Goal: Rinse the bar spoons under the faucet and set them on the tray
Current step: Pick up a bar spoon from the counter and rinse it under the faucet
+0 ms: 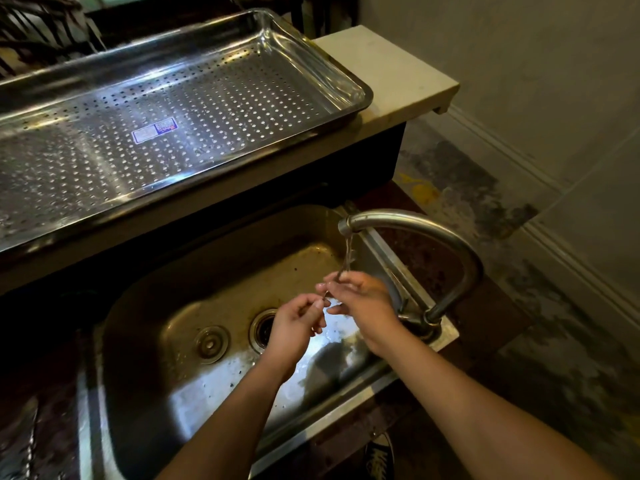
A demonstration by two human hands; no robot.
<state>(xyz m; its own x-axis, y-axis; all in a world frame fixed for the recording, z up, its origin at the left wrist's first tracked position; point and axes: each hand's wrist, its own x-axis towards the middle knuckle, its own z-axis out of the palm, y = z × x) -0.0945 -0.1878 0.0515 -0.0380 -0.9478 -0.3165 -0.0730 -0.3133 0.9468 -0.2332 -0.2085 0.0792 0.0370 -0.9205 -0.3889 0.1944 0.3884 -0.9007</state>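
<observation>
Spoon [341, 270] in left hand [298, 322], right hand [363, 299] (pinched)

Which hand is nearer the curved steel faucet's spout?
Right. The right hand is directly below the curved steel faucet's spout, in its stream; the left hand is lower-left, beside the round drain.

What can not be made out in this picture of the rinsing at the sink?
bar spoon: head view; left hand, right hand and running water cover most of it; number held unclear.
tray: head view; left end cut off by the picture's edge.
label on the tray: print too small to read.
</observation>
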